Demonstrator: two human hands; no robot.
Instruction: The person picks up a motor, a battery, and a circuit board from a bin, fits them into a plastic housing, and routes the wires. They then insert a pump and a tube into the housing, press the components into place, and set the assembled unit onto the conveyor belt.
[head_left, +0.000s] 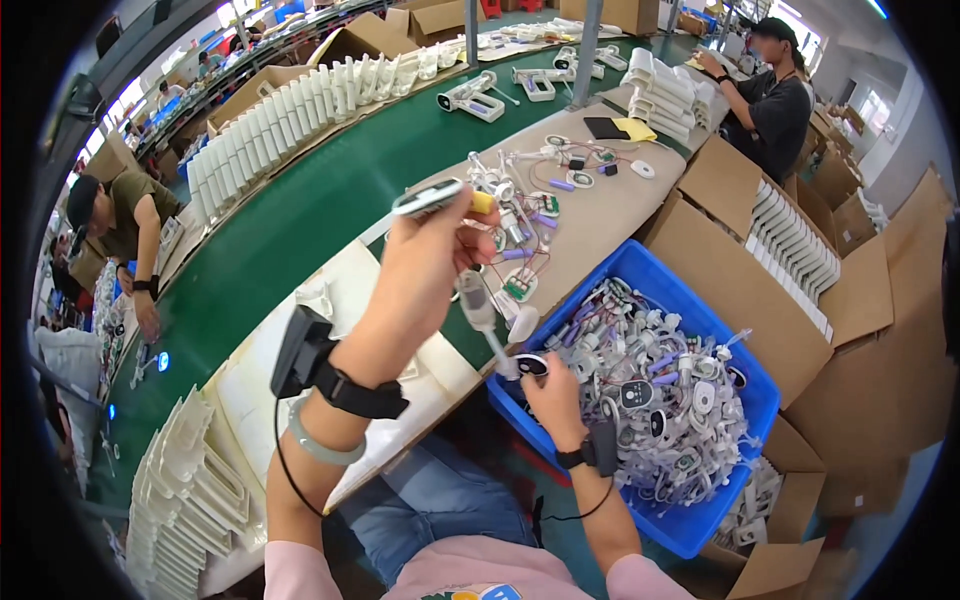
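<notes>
My left hand [425, 255] is raised over the table's near edge. Its fingers are closed on a white oval module [430, 198] with a dark face, and a small yellow part [482, 203] shows by the fingertips. Below that hand hangs a translucent cylinder [475, 298] with a white tube running down toward my right hand [556, 400]. Over the blue bin's near left corner, my right hand pinches a white oval piece with a black face [531, 366]. Whether wires join the two pieces cannot be made out.
The blue bin [690, 530] holds a heap of small electronic assemblies. More wired assemblies [515, 215] lie on the brown tabletop. White housings [270, 130] line the green conveyor belt [350, 150]; others are stacked at left. Open cardboard boxes [740, 240] stand at right. Two co-workers work nearby.
</notes>
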